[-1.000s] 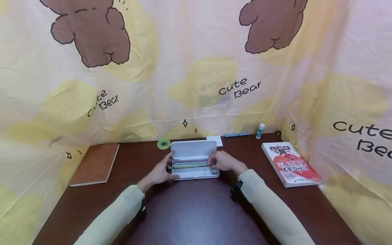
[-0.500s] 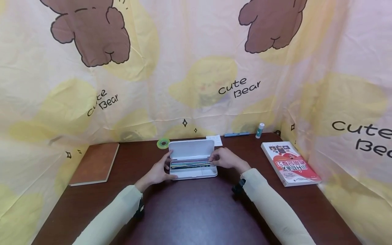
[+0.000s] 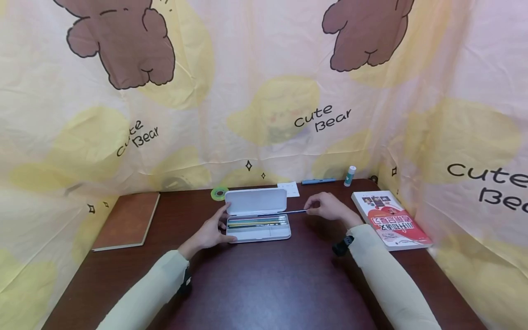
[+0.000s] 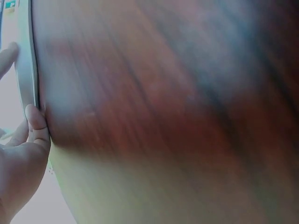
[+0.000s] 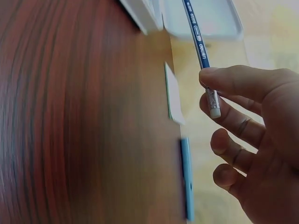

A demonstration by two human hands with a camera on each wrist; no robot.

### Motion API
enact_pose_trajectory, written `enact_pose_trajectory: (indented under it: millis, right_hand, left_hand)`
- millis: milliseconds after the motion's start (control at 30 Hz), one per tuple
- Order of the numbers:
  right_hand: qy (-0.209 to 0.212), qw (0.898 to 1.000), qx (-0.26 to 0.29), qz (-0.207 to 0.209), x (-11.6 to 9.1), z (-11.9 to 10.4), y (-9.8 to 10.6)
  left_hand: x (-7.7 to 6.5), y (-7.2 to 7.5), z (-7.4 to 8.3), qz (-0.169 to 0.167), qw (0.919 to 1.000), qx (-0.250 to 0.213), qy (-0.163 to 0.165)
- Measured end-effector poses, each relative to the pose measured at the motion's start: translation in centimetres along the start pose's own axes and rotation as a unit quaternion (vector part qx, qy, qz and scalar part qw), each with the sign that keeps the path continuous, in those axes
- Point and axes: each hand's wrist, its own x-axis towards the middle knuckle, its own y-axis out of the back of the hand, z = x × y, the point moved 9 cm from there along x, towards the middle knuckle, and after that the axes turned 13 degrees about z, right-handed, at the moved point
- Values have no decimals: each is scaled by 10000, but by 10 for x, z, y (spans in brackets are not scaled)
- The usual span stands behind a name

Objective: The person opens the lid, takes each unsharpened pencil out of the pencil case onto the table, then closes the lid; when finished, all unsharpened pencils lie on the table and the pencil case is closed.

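Our left hand (image 3: 210,233) gripped the case (image 3: 251,234); our right hand (image 3: 329,207) risked tilting the pencil (image 5: 196,35) by pinching only its right end.

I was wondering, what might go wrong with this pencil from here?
The right hand pinches the blue pencil only near its eraser end, so the long free part might swing or slip.

In the head view, its other end overlaps the open case, so it might catch on the raised lid or nudge the other pencils.

The left hand grips just the case's left end, so a knock might turn it.
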Motion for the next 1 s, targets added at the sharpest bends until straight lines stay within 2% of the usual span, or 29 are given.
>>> enact_pose_trajectory:
  millis: [233, 533, 767, 1000]
  right_hand:
    - [-243, 9995, -137, 160, -14, 34, 23]
    - [-491, 9984, -81, 261, -26, 67, 38]
    - [-703, 9975, -111, 44, -33, 84, 35]
    - [-520, 9979, -397, 32, -27, 93, 27]
  left_hand:
    - [-2, 5, -5, -21, 10000, -43, -19]
    - [-3, 5, -10, -42, 9999, -7, 94]
    - [-6, 5, -8, -89, 9998, -20, 180]
    - [-5, 4, -7, -113, 9998, -4, 147]
